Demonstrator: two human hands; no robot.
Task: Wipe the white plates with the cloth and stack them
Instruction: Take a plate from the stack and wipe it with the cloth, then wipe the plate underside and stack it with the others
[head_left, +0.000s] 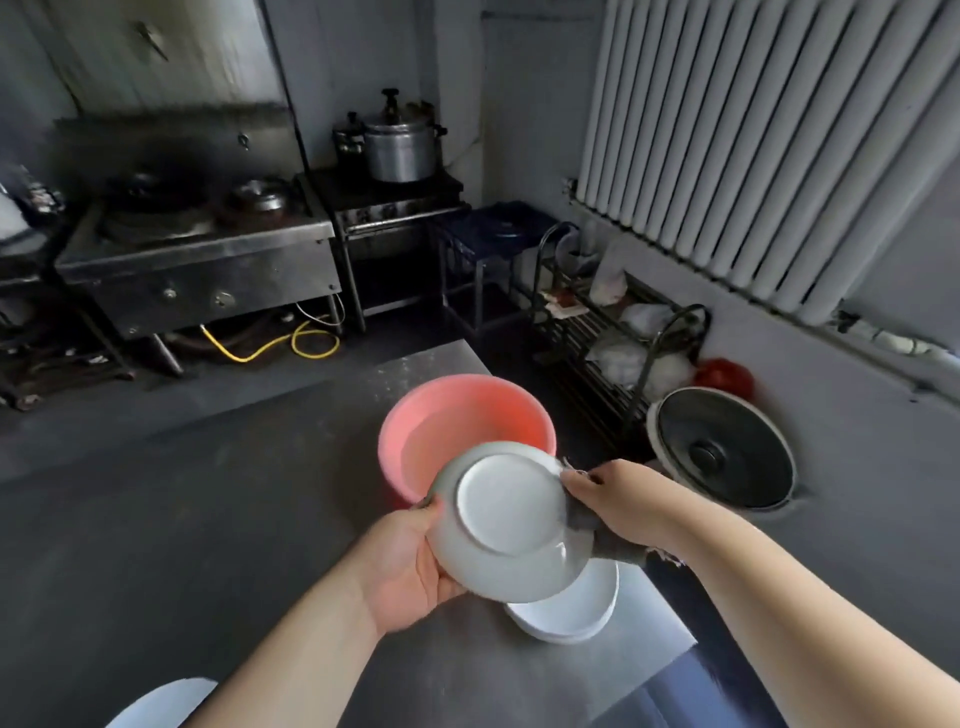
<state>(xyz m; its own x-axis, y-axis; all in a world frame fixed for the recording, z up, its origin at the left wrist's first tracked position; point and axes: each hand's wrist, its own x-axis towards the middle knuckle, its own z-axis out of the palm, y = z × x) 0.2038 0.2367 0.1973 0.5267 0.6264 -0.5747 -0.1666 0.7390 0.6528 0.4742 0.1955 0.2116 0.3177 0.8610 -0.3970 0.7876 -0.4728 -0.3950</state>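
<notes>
Holding the plate (511, 525) tilted, underside up, above the stack (566, 605) on the tabletop (208, 519), likely so the base gets wiped before stacking. Left hand (410, 564) grips the plate's near-left rim, fingers curled around it. Right hand (623, 506) pinches the cloth (613, 545) against the right rim. Pink basin (462, 415) sits just beyond.

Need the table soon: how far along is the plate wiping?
Done: a stack of white plates on the table. In hand: left hand holds a plate underside up; right hand presses the cloth to its rim. Left: stacking it.
</notes>
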